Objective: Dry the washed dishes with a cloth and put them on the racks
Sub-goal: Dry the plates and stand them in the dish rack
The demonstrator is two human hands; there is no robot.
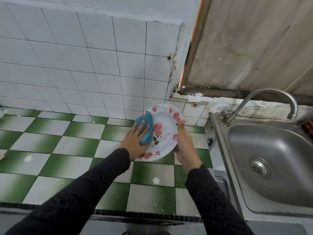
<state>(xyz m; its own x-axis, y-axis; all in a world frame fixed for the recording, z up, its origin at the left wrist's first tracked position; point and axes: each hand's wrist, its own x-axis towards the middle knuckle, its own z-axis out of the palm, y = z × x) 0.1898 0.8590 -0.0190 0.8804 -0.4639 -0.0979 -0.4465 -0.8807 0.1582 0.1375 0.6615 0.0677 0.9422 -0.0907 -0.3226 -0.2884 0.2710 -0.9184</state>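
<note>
A white plate with pink rose prints (165,131) is held tilted above the tiled counter. My right hand (183,146) grips its right rim, thumb on the front edge and fingers behind. My left hand (135,141) presses a blue cloth (146,128) flat against the plate's left inner side, fingers straight over the cloth. The plate's lower left rim is hidden by my left hand.
A green and white checkered tiled counter (81,146) lies below the plate. A steel sink (271,160) with a curved tap (264,100) stands at the right. White wall tiles (84,65) rise behind. No rack is in view.
</note>
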